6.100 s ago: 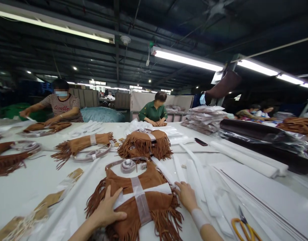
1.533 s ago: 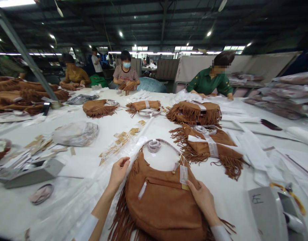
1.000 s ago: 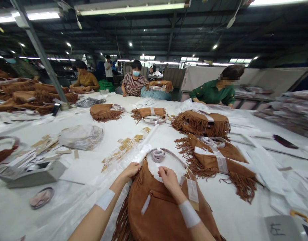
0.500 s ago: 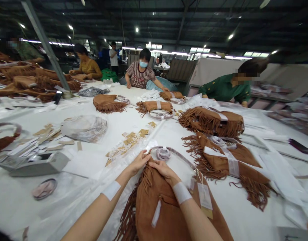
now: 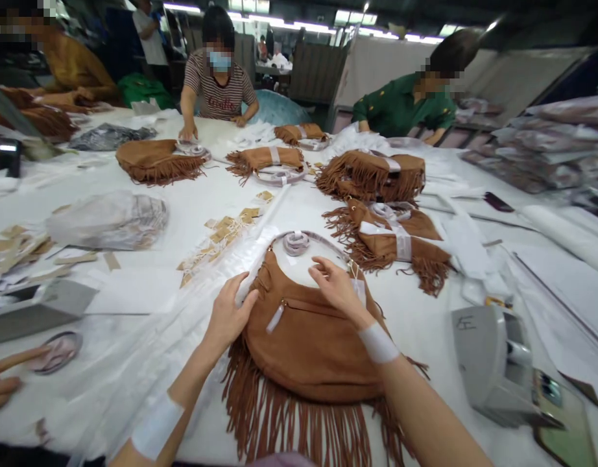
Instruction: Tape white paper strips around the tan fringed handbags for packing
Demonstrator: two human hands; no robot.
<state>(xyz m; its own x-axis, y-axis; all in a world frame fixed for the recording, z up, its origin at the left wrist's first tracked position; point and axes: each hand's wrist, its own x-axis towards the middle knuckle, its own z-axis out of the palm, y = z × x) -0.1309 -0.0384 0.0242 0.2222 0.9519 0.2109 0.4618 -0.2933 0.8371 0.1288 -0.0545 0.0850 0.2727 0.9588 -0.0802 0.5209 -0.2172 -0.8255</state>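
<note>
A brown suede fringed handbag lies flat in front of me, zip side up, its long fringe hanging toward me. Its strap is wrapped, with a coiled strap inside the loop. My left hand rests along the bag's upper left edge, fingers and thumb apart. Over the upper right of the bag is my right hand, fingers loosely bent and apart, holding nothing. A wrapped tag hangs beside it, partly hidden by that hand. The zip pull also has a wrapping. White bands circle both my wrists.
More fringed bags lie ahead and to the right. Tape dispensers stand at both sides, with a phone at lower right. Paper tags are scattered left of centre. Another person's hand reaches in at lower left. Co-workers stand across the table.
Both hands have let go of the bag's upper left corner and moved apart, the right hand lifting off. The bag now lies spread flat with its fringe out. My view has turned right and down.
</note>
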